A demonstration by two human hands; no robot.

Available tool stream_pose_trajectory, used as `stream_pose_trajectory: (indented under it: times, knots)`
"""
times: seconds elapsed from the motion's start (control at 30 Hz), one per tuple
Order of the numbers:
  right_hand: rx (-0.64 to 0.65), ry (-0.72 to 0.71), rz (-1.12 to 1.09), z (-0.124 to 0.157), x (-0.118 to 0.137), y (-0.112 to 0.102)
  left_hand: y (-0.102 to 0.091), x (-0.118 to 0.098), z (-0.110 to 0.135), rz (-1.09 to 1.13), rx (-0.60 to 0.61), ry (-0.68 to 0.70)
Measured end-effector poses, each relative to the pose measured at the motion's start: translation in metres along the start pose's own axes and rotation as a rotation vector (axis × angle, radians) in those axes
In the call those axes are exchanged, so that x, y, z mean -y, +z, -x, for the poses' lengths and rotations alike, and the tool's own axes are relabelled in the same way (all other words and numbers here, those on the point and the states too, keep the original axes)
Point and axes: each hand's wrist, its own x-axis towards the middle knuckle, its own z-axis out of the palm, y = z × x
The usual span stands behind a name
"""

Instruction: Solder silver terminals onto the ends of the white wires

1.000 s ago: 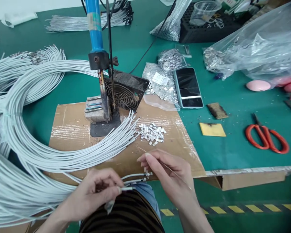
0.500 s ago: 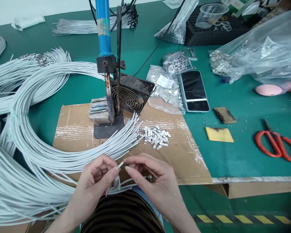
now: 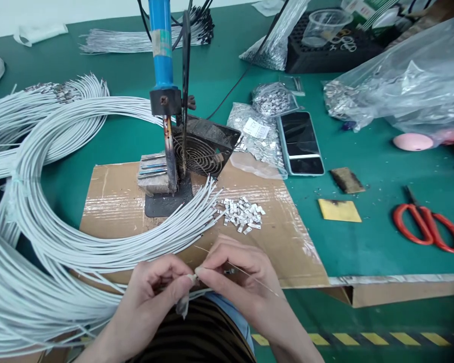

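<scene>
My left hand (image 3: pixel 151 295) pinches the end of a white cable at the front edge of the cardboard sheet (image 3: pixel 280 242). My right hand (image 3: pixel 238 280) meets it fingertip to fingertip, pinching something small at the cable tip, with a thin solder wire (image 3: pixel 257 285) lying across it. A large bundle of white cables (image 3: pixel 79 242) curves in from the left, its ends fanned out beside a small pile of metal terminals (image 3: pixel 244 214). A blue-handled soldering iron (image 3: pixel 162 75) stands upright in its stand beside a small black fan (image 3: pixel 200 151).
A phone (image 3: pixel 300 143), bags of metal parts (image 3: pixel 259 133), a yellow sponge (image 3: pixel 338 210), a brown pad (image 3: pixel 347 180) and red scissors (image 3: pixel 429 227) lie on the green table to the right. A big clear bag (image 3: pixel 401 85) sits at the back right. More cable bundles (image 3: pixel 41 106) lie left.
My left hand lifted a cable end from my lap up to the cardboard's edge. My right hand moved left to meet it, and both now pinch together at the tip.
</scene>
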Motion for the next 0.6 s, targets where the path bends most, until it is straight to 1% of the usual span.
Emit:
stream_pose_trajectory:
  times: [0.07, 0.17, 0.2, 0.23, 0.3, 0.4, 0.47, 0.53, 0.6]
  knots:
    - [-0.025, -0.003, -0.044, -0.001, -0.001, -0.003, -0.001, -0.005, 0.000, 0.022, 0.029, -0.024]
    - [-0.201, -0.010, -0.117, -0.003, -0.004, -0.006, -0.002, -0.011, -0.001, 0.082, 0.027, -0.078]
    - [-0.250, -0.033, -0.105, -0.003, -0.004, -0.006, -0.002, -0.013, -0.002, 0.103, 0.023, -0.098]
    - [-0.272, -0.069, -0.072, -0.004, -0.004, -0.005, -0.003, -0.014, -0.002, 0.127, 0.023, -0.120]
    - [-0.239, -0.132, 0.014, -0.004, -0.002, -0.003, -0.003, -0.014, -0.003, 0.175, 0.023, -0.153]
    - [-0.151, -0.176, 0.080, -0.005, 0.003, 0.003, -0.005, -0.013, -0.003, 0.210, 0.030, -0.167]
    - [-0.143, -0.210, 0.123, -0.007, 0.005, 0.007, -0.006, -0.012, -0.003, 0.199, 0.037, -0.162]
    - [-0.184, -0.247, 0.183, -0.008, 0.004, 0.008, -0.005, -0.012, -0.002, 0.184, 0.041, -0.161]
    - [-0.280, -0.240, 0.193, -0.008, 0.000, 0.008, -0.004, -0.013, -0.002, 0.192, 0.035, -0.170]
